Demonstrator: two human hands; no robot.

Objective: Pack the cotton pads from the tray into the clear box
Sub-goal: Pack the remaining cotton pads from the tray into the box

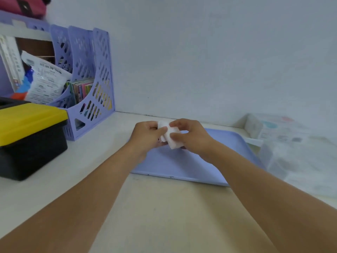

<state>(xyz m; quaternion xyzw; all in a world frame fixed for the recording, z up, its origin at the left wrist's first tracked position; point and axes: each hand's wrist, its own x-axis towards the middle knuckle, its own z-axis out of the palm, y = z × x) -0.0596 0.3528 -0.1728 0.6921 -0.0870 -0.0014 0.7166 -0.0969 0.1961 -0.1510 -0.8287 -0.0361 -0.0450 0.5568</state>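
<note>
A soft white stack of cotton pads (168,136), squarish and layered, is held above the far left part of a smooth lilac plastic tray (182,167) on the pale desk (164,207). Both grips are closed on it: the left hand (145,136) and right hand (189,136) are curled round its sides, forearms stretched forward. A blurred clear box (279,157) is seen just right of the tray.

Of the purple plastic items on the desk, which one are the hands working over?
The flat purple tray: both hands hold the cotton pads above its far end. The purple file rack stands upright at the left, away from them.
</note>
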